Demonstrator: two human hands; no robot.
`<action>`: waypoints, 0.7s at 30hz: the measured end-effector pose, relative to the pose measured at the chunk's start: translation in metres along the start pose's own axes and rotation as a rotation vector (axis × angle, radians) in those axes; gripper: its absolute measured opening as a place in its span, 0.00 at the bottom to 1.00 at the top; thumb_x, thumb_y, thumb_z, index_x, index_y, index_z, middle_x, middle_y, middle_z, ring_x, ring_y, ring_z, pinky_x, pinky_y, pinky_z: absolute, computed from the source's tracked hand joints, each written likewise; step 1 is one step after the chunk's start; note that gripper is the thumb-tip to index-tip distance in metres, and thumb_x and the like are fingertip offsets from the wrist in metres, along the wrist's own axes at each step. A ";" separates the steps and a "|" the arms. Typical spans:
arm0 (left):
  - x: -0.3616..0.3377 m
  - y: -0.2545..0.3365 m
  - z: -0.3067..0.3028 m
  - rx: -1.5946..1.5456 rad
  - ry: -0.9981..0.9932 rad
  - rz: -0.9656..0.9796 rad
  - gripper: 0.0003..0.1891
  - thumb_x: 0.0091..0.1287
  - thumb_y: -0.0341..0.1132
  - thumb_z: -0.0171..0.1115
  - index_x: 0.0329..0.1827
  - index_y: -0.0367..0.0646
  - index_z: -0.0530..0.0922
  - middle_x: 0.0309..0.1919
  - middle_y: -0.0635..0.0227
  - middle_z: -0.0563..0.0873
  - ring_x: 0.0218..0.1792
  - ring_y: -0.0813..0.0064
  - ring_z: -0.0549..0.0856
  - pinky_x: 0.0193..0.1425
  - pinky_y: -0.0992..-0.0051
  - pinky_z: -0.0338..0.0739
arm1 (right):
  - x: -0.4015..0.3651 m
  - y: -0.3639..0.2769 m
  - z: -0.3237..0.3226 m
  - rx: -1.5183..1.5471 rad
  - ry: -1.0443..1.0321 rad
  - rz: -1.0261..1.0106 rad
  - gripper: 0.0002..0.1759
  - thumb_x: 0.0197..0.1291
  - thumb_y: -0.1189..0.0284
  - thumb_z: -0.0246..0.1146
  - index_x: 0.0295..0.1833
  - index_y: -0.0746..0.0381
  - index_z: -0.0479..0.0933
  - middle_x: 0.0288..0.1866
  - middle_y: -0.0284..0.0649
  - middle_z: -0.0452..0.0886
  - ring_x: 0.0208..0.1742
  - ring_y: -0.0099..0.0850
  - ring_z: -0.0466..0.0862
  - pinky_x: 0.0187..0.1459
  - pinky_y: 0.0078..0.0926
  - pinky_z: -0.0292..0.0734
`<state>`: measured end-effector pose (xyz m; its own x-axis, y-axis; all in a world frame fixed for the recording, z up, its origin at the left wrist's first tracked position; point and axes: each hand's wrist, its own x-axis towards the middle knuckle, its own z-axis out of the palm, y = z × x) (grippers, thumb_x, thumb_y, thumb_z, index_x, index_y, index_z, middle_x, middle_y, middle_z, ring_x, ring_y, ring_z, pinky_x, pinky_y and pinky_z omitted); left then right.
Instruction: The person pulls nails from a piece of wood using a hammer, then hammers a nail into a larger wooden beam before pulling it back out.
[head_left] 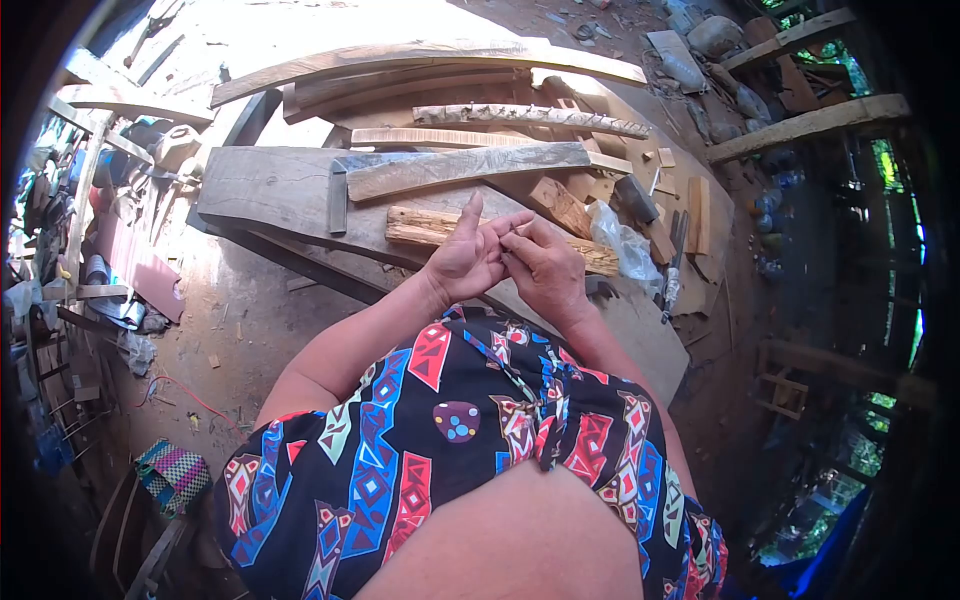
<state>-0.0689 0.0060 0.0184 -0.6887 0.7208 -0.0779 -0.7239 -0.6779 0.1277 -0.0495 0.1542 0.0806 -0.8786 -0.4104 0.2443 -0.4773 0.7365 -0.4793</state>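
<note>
My left hand (467, 254) is turned palm up with its thumb raised and its fingers apart, above a rough wooden piece (415, 226) on the bench. My right hand (546, 267) touches the fingertips of my left hand. Its fingers are bent together, and whatever they may pinch is too small to make out. Behind both hands lies a pale wooden board (468, 168), with a metal square (338, 198) at its left end. A clear plastic bag (625, 240) lies to the right of my right hand.
Long curved planks (430, 62) lie at the back of the wooden bench (265, 188). A hammer-like tool (635, 198) and a dark long tool (676, 258) lie on the right. A woven basket (172, 476) stands on the floor at lower left.
</note>
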 end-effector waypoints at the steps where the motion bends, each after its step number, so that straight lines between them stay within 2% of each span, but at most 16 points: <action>1: -0.001 0.002 0.000 -0.003 0.002 0.000 0.45 0.68 0.69 0.34 0.72 0.33 0.55 0.62 0.56 0.73 0.64 0.67 0.73 0.72 0.67 0.61 | 0.003 -0.001 0.000 0.001 -0.003 0.001 0.13 0.50 0.76 0.66 0.44 0.60 0.81 0.38 0.37 0.79 0.35 0.34 0.82 0.36 0.28 0.77; 3: -0.001 0.003 0.003 0.105 0.027 -0.013 0.47 0.66 0.71 0.34 0.71 0.34 0.56 0.62 0.56 0.73 0.64 0.68 0.72 0.73 0.68 0.60 | 0.010 -0.004 -0.005 0.208 -0.044 0.088 0.13 0.48 0.76 0.65 0.43 0.59 0.81 0.38 0.37 0.79 0.36 0.35 0.82 0.36 0.29 0.77; 7: 0.000 0.005 0.004 0.109 0.030 -0.007 0.47 0.65 0.72 0.33 0.71 0.35 0.57 0.62 0.57 0.73 0.64 0.68 0.72 0.72 0.69 0.60 | 0.016 -0.004 -0.006 0.121 -0.074 0.110 0.13 0.47 0.76 0.65 0.42 0.58 0.81 0.39 0.37 0.79 0.37 0.34 0.83 0.37 0.30 0.77; 10: 0.001 0.005 -0.001 0.126 0.012 -0.029 0.48 0.64 0.73 0.33 0.70 0.36 0.59 0.62 0.58 0.73 0.64 0.68 0.72 0.72 0.69 0.60 | 0.018 -0.002 -0.005 0.011 -0.106 0.024 0.12 0.47 0.75 0.64 0.41 0.59 0.81 0.40 0.37 0.80 0.37 0.35 0.83 0.37 0.30 0.78; 13: 0.000 -0.001 0.006 0.111 0.073 -0.038 0.46 0.65 0.72 0.33 0.68 0.36 0.62 0.60 0.59 0.74 0.62 0.68 0.73 0.72 0.68 0.61 | 0.016 0.002 -0.012 0.008 -0.218 0.075 0.13 0.47 0.77 0.65 0.41 0.61 0.80 0.39 0.37 0.80 0.37 0.30 0.84 0.38 0.28 0.78; 15: 0.002 0.000 -0.003 0.004 -0.076 -0.027 0.43 0.68 0.68 0.33 0.66 0.35 0.64 0.58 0.58 0.76 0.60 0.67 0.75 0.70 0.67 0.63 | 0.017 0.013 -0.010 0.294 -0.305 0.229 0.10 0.51 0.79 0.65 0.41 0.66 0.79 0.37 0.37 0.81 0.38 0.27 0.84 0.38 0.25 0.80; 16: 0.002 0.000 -0.003 0.003 -0.075 -0.027 0.43 0.68 0.68 0.33 0.66 0.35 0.64 0.58 0.58 0.76 0.60 0.67 0.75 0.70 0.67 0.63 | 0.015 0.019 -0.008 0.295 -0.305 0.230 0.10 0.51 0.79 0.65 0.41 0.66 0.79 0.37 0.37 0.81 0.38 0.27 0.84 0.38 0.25 0.80; 18: 0.003 -0.001 -0.001 0.034 0.013 -0.022 0.40 0.71 0.65 0.32 0.65 0.33 0.65 0.57 0.57 0.77 0.58 0.67 0.77 0.69 0.65 0.66 | 0.012 0.029 -0.004 0.873 -0.299 0.529 0.06 0.55 0.81 0.64 0.39 0.69 0.77 0.36 0.37 0.81 0.38 0.26 0.83 0.38 0.24 0.83; 21: 0.004 -0.003 -0.014 0.016 -0.008 -0.015 0.37 0.73 0.61 0.34 0.65 0.32 0.64 0.55 0.56 0.78 0.56 0.66 0.79 0.67 0.63 0.70 | 0.010 0.026 -0.008 1.051 -0.208 0.520 0.03 0.57 0.81 0.63 0.38 0.69 0.77 0.35 0.38 0.81 0.36 0.27 0.83 0.38 0.26 0.86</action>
<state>-0.0698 0.0093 0.0038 -0.6777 0.7318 -0.0723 -0.7332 -0.6650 0.1422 -0.0711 0.1733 0.0770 -0.8966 -0.3438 -0.2791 0.2687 0.0786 -0.9600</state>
